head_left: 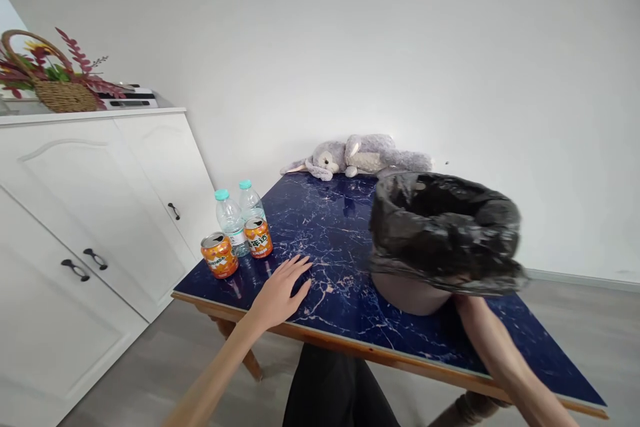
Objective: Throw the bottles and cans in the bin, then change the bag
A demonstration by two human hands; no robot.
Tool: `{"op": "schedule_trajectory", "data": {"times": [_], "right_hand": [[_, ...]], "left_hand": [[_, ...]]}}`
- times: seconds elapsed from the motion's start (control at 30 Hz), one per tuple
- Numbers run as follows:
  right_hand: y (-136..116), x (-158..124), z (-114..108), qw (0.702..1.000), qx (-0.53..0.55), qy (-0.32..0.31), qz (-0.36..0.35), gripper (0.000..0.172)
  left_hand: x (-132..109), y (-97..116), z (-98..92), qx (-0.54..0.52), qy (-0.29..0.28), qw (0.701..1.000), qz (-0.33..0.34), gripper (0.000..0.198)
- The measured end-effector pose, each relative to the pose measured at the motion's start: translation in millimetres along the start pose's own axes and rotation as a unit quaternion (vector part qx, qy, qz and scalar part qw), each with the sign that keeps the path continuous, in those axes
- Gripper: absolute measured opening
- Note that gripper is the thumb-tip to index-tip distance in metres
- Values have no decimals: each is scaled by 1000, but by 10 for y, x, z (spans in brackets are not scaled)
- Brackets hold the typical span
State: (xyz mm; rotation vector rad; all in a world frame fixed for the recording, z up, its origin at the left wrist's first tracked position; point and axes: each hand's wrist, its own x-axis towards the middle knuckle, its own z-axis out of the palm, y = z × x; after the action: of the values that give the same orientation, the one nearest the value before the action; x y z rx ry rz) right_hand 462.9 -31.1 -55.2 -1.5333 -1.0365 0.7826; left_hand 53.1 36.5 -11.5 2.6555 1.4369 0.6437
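The two hands are well apart, with the trash bin (410, 297) close by the right hand (467, 303) and well off to the right of the left hand (284, 285). A black plastic bin liner (445, 233) lines the bin and folds widely over its rim, draping down toward the right wrist. The right hand is at the bin's near right side, under the liner's overhang; its fingers are hidden there, so how firmly they are closed cannot be told. The bin's wall, greyish below the liner, leans a little, and blur leaves it unclear whether the base rests on the counter (325, 293) or sits just above it.

The left hand is empty and flat, palm down on the dark blue marbled counter near its front edge, fingers spread and pointing away from the body. Just beyond and left of it stand two orange Mirinda cans (219, 257) — both opened on top — with two clear plastic bottles (230, 219) under teal caps right behind them. Farther ahead, between the two hands and beyond them, a grey plush rabbit (370, 153) lies along the counter's far end, by the wall.
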Motion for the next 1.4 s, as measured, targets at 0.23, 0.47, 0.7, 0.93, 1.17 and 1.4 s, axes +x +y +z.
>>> {"op": "schedule_trajectory", "data": {"times": [0.23,0.47,0.7,0.93,1.17,1.4], "right_hand": [[-230,-237,519,986,-20,-132,-99,68],[-116,-216,532,963,-135,-110,-206,56],[-99,-199,480,971,-169,-61,-156,56],[-92,-202,475,977,-114,-45,-174,47],[-129,-209,484,978,-101,-48,-175,43],[-116,-199,494,978,-92,-53,-180,41]], "left_hand": [[22,15,-14,11,5,1000,0,41],[54,32,-29,-8,17,1000,-3,39],[-361,204,-264,-26,156,987,-29,26],[-368,105,-1109,71,404,909,-74,16],[223,-479,-1824,155,360,914,-105,37],[712,-850,-1968,196,247,931,-182,56]]}}
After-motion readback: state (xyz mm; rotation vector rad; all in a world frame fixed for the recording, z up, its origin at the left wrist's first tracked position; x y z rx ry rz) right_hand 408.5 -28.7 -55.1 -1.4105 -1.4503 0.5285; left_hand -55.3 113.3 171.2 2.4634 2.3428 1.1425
